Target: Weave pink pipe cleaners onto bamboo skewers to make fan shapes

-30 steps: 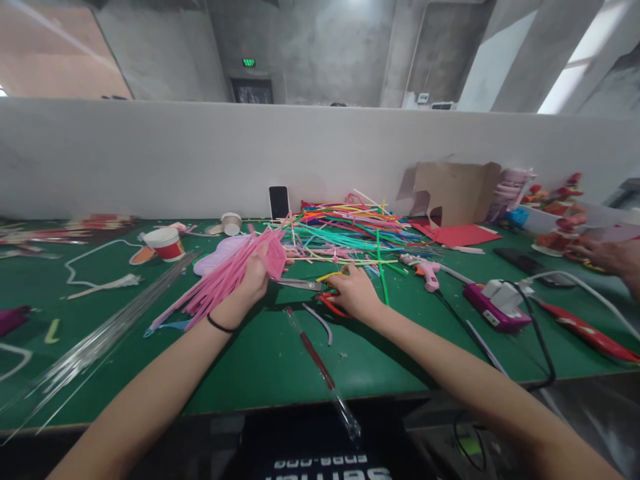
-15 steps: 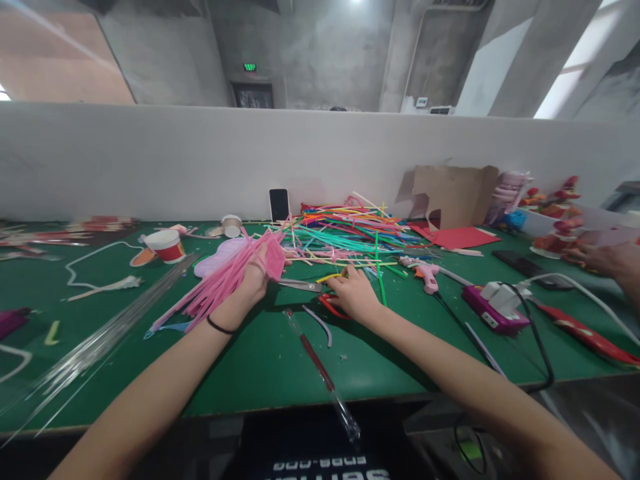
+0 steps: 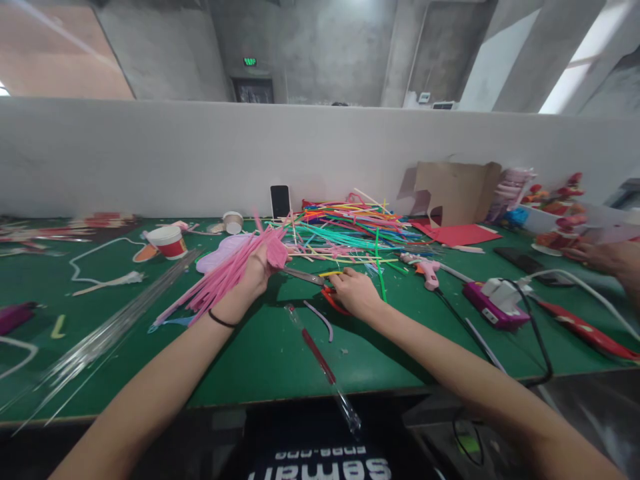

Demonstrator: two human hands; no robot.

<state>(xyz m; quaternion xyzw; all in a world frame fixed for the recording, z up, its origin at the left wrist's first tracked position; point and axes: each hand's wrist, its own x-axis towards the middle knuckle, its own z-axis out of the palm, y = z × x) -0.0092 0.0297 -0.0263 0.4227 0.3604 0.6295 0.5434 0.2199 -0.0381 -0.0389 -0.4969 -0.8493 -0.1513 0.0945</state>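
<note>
My left hand [image 3: 256,272] is closed around a thick bundle of pink pipe cleaners [image 3: 220,280]. The bundle's even end [image 3: 277,255] juts out on the hand's right side, and its long strands fan down to the left. In my right hand [image 3: 354,291] are scissors [image 3: 306,276] with red-orange handles, their blades pointing left with the tip close to the bundle's end. Whether the blades touch the strands I cannot tell. A short yellow pipe cleaner [image 3: 330,273] lies by my right fingertips. Under the bundle shows a lilac shape [image 3: 210,260].
Behind my hands lies a pile of coloured pipe cleaners [image 3: 345,230], near a propped phone [image 3: 280,202]. A pink glue gun [image 3: 429,273] and purple power strip [image 3: 500,310] sit at right. Clear-wrapped sticks [image 3: 120,320] and a paper cup [image 3: 170,241] are at left. Another person's hand [image 3: 605,259] is far right.
The bundle's end has turned and its pink tips now look more compact. The scissors' blades have tilted, and look more closed than before. Both hands stay in nearly the same place.
</note>
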